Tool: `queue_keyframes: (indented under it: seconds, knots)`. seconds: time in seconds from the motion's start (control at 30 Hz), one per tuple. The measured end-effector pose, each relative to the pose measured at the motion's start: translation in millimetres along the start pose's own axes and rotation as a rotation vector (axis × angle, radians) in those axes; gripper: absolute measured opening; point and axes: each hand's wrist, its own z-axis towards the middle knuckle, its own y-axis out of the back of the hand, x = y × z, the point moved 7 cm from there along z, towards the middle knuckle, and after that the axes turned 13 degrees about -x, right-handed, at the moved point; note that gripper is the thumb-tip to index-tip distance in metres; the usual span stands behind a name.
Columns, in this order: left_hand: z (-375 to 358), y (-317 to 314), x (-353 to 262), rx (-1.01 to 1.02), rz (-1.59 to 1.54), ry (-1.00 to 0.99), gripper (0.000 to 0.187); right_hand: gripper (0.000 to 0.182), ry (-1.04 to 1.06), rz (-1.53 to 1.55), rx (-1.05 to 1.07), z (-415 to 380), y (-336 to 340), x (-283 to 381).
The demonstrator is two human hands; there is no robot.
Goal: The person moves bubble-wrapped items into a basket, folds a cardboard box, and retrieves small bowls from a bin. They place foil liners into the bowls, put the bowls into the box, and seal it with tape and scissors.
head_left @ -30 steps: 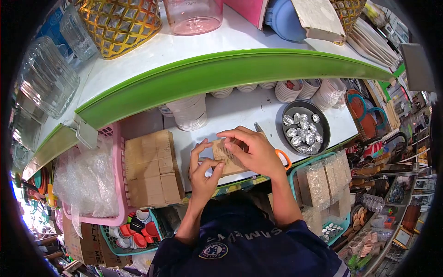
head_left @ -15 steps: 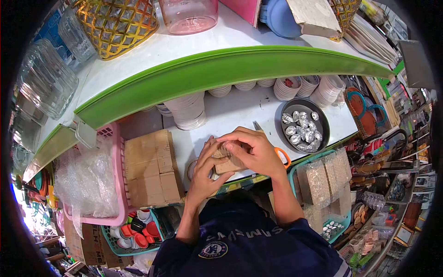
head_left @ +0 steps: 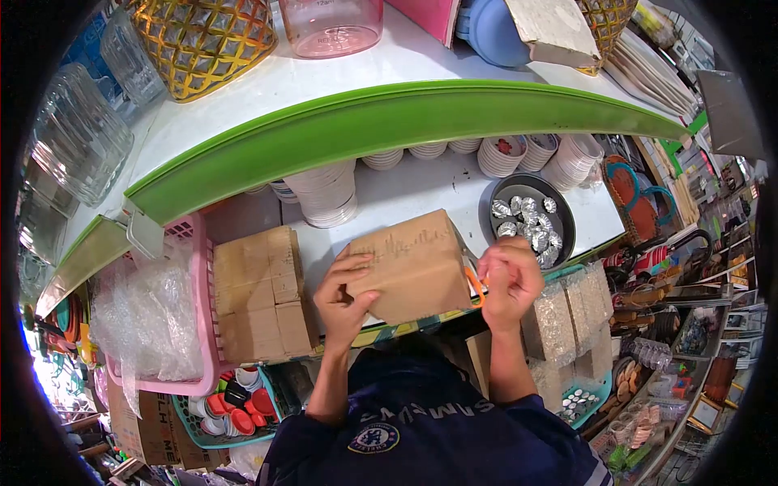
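Observation:
A brown cardboard box (head_left: 409,271) is tilted at the front of the white counter, its top edge scuffed. My left hand (head_left: 344,300) grips the box's left side, thumb on the near face and fingers over the upper part. Off the box's right side, my right hand (head_left: 510,279) is raised with its fingers curled together. Whatever it may hold is too small to tell. Between that hand and the box shows the orange handle of scissors (head_left: 473,287), the rest hidden. Behind the right hand is a dark round pan (head_left: 496,194) with several crumpled silver foil-like pieces (head_left: 531,215).
Left of my hands sit stacked cardboard boxes (head_left: 259,292) and a pink basket (head_left: 209,324) of bubble wrap. White cup stacks (head_left: 324,194) stand under the green-edged shelf (head_left: 389,117). A teal basket (head_left: 596,393) holds bubble-wrapped packs at the right; another (head_left: 219,441) holds red and black pieces.
My hands were together over the box; now they are apart. The box has been turned up and shows a larger face. My right hand has moved right, its fingers curled.

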Motion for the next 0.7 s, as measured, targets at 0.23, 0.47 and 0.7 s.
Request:
queue_keyframes:
  seconds: [0.23,0.47,0.7]
  knots:
    - [-2.6,10.1,5.8,-0.177,-0.356,0.35,0.033,0.041,0.259,-0.665,0.313,7.6,0.5,5.2]
    - [1.0,-3.3,-8.1,-0.018,-0.242,0.518,0.023,0.057,-0.251,-0.505,0.26,-22.4,15.4,-12.5]
    - [-9.1,-0.3,16.6,0.206,0.182,0.723,0.033,0.049,0.294,-0.582,0.646,-35.9,-9.7,8.0]
